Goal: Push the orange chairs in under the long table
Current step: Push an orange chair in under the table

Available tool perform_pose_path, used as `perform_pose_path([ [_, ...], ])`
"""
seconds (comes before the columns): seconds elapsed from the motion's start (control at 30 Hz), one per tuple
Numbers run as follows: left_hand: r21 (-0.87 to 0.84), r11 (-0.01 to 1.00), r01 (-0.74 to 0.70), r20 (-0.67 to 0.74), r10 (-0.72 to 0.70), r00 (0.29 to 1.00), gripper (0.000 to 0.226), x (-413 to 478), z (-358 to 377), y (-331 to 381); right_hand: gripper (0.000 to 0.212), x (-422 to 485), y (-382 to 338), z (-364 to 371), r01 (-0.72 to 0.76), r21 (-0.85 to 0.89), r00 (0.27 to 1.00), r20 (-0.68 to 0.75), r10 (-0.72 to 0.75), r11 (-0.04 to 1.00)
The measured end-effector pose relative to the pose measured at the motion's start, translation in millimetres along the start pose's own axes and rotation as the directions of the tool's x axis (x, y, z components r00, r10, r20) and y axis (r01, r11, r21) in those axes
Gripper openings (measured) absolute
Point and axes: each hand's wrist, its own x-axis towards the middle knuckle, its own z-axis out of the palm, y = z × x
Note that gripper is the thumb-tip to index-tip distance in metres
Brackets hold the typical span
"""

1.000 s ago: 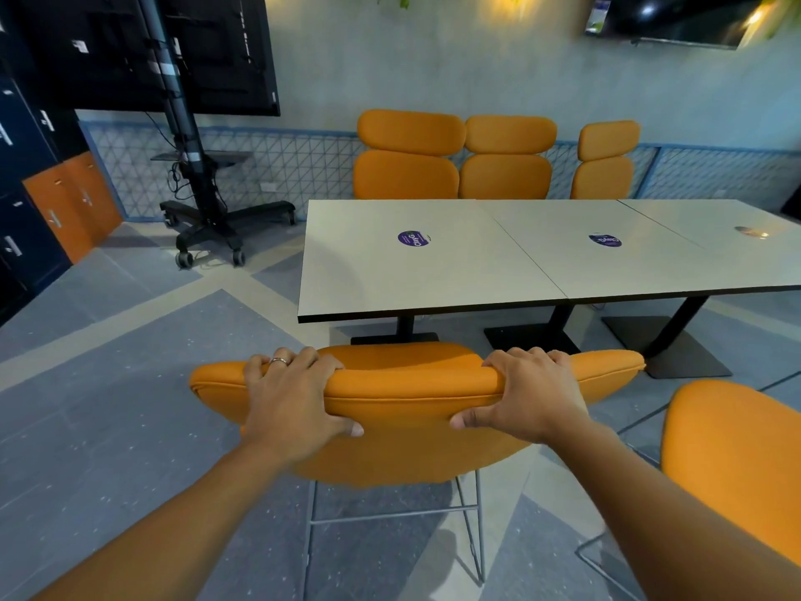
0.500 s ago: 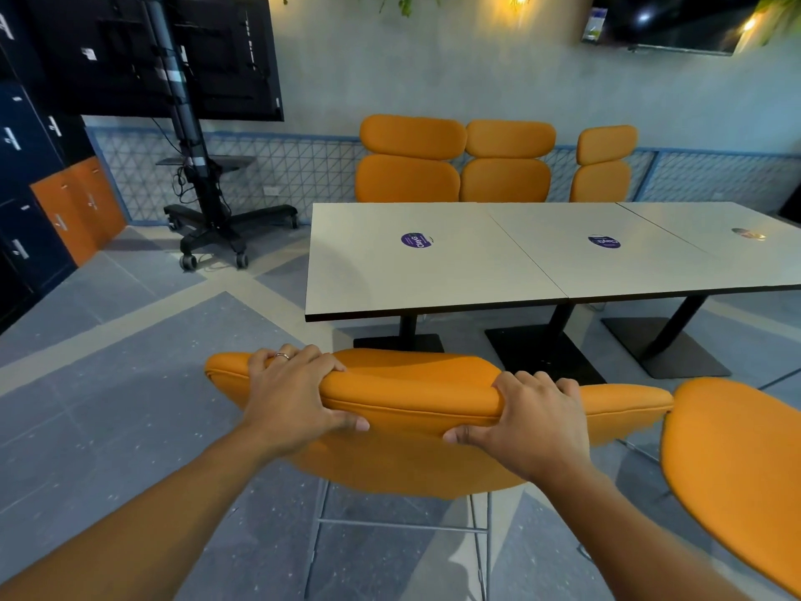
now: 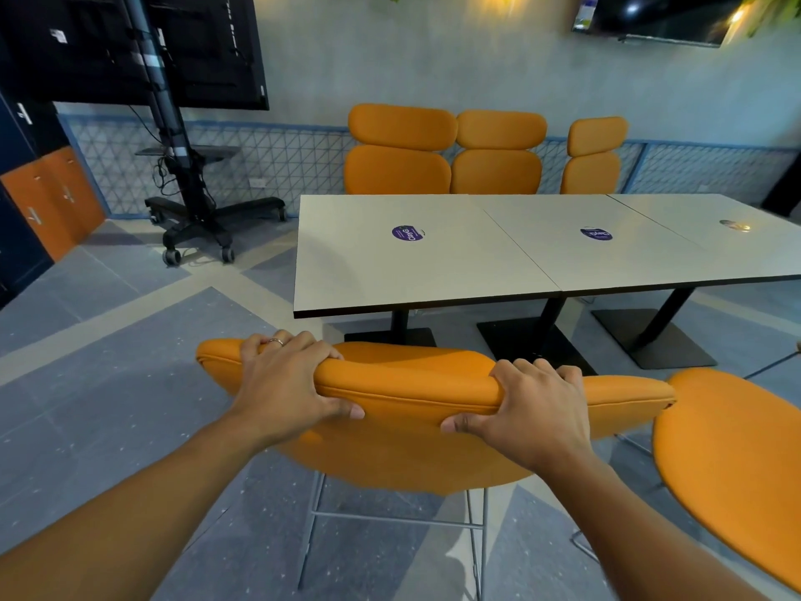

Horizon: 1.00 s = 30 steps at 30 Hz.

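Note:
An orange chair with thin metal legs stands in front of me, its backrest facing me. My left hand grips the top of the backrest on the left, a ring on one finger. My right hand grips the same top edge further right. The long white table lies just beyond the chair, its near edge a short gap away from the backrest. A second orange chair stands at my right, close beside the first.
Three tall orange chairs line the table's far side against the wall. A black wheeled screen stand sits at the back left. Black table bases rest on the floor under the tabletop. Orange and dark lockers fill the left wall.
The chair, with both hands on its backrest, has shifted a little to the right and toward the table; the table's near edge sits closer to the backrest than a second ago.

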Motion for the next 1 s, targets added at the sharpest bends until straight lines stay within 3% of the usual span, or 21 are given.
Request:
perform_pose_path([
  [0.23, -0.04, 0.999, -0.013, -0.027, 0.012, 1.0, 0.08, 32, 9, -1, 0.087, 29, 9, 8, -0.007, -0.001, 1.0, -0.018, 0.007, 1.0],
  [1.0, -0.025, 0.999, 0.037, -0.082, -0.039, 0.996, 0.078, 120, 40, 28, 0.093, 126, 64, 33, 0.026, 0.015, 0.998, -0.053, -0.025, 1.0],
])
